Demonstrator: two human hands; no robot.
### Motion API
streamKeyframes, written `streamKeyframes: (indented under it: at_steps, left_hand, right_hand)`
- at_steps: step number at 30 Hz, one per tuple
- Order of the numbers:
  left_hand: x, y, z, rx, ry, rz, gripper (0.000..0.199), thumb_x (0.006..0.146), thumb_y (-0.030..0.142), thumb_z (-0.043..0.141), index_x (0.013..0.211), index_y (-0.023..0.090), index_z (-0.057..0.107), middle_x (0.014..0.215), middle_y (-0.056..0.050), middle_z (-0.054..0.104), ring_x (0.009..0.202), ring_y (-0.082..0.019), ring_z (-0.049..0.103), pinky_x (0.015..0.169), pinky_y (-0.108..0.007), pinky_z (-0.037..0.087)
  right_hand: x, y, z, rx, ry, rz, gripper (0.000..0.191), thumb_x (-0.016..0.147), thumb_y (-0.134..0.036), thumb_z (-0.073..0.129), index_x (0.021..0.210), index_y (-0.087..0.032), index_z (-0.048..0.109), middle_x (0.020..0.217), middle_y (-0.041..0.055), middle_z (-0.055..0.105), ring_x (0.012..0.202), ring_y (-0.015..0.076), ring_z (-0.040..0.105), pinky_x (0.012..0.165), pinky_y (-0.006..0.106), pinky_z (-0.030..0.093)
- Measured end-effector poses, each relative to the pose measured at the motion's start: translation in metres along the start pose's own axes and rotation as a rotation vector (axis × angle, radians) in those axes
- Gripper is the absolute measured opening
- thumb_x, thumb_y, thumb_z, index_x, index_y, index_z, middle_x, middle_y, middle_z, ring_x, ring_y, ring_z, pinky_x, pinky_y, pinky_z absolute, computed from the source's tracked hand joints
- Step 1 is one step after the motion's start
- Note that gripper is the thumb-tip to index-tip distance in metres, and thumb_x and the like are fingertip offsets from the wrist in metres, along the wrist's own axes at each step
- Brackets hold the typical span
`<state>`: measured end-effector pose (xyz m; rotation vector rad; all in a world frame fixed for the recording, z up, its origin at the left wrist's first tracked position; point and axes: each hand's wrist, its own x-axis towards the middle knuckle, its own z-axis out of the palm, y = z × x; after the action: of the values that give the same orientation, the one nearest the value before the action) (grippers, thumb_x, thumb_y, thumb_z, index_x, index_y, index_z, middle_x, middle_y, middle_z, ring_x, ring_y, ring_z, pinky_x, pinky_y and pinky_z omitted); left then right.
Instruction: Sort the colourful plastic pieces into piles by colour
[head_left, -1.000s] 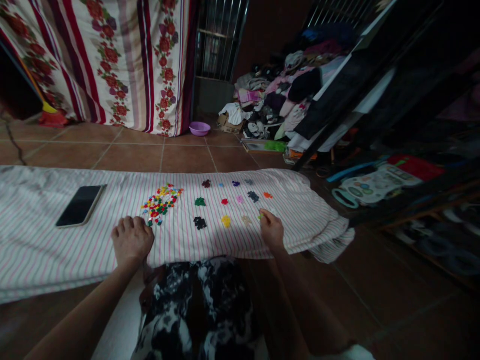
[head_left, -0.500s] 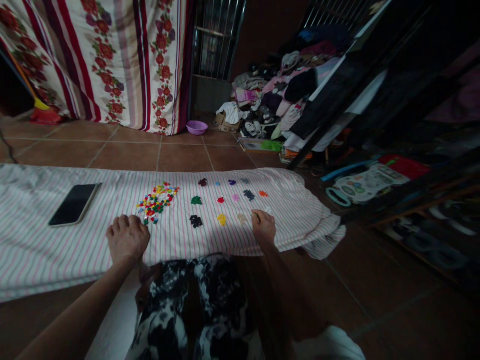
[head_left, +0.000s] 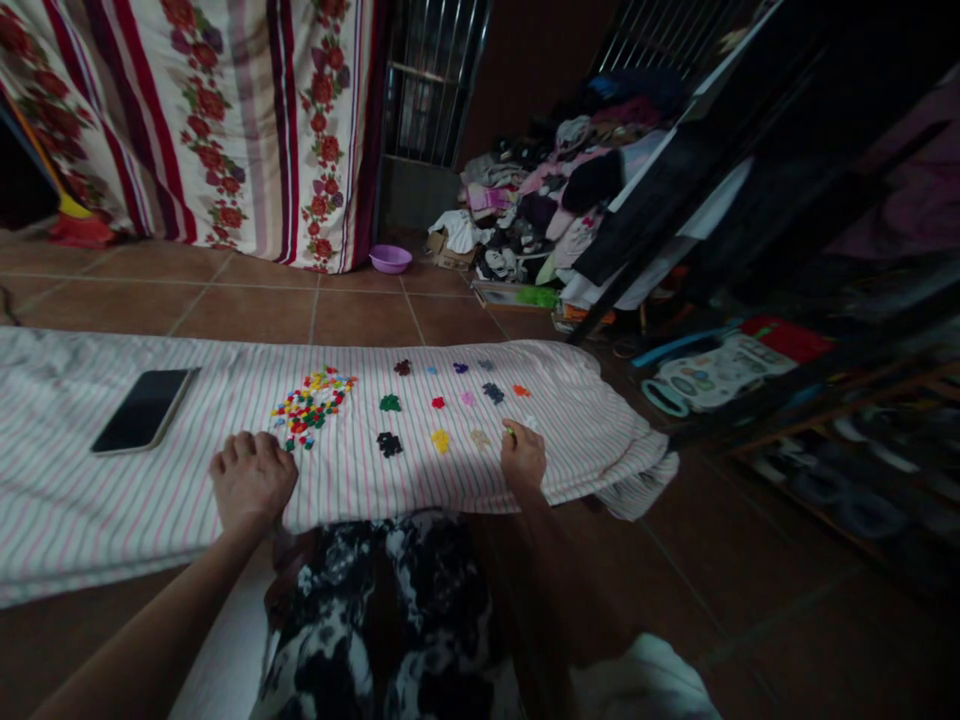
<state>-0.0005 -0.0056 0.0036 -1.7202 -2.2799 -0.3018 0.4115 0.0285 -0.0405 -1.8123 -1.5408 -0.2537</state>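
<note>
My right hand (head_left: pixel 523 457) is closed in a pinch above the striped cloth, with a tiny light green piece (head_left: pixel 510 431) showing at its fingertips. White pieces (head_left: pixel 530 422) lie just beyond its knuckles, and a beige group (head_left: pixel 480 439) is to its left. My left hand (head_left: pixel 253 476) rests on the cloth, holding nothing visible, its fingers bent forward and slightly apart. Just past it spreads a mixed multicoloured pile (head_left: pixel 313 405) of small pieces. Between the hands sit single-colour groups, among them black (head_left: pixel 389 444), yellow (head_left: pixel 440 441), green (head_left: pixel 390 402) and red (head_left: pixel 438 402).
A phone (head_left: pixel 144 410) lies left on the striped cloth (head_left: pixel 150 520). Farther groups include orange (head_left: pixel 521 390) and dark grey (head_left: pixel 493 393). A purple basin (head_left: pixel 390 260) stands on the tiled floor before a clothes heap (head_left: pixel 540 190). A dark rack rises at right.
A light green piece now shows at my right fingertips. The right hand has barely shifted; my left hand stays in place. The whole view has moved slightly.
</note>
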Motion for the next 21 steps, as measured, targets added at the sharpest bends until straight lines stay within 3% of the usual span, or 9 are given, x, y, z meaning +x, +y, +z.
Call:
streamKeyframes:
  at_steps: [21]
  left_hand:
    - [-0.0008, 0.0015, -0.0020, 0.023, 0.010, 0.006, 0.037, 0.087, 0.032, 0.028, 0.097, 0.013, 0.058, 0.100, -0.014, 0.056, 0.103, -0.027, 0.047, 0.085, -0.038, 0.031]
  right_hand:
    - [-0.0016, 0.0005, 0.0006, 0.019, 0.062, 0.046, 0.034, 0.084, -0.026, 0.040, 0.102, -0.014, 0.066, 0.099, 0.0123, 0.069, 0.095, 0.0246, 0.057, 0.092, 0.040, 0.040]
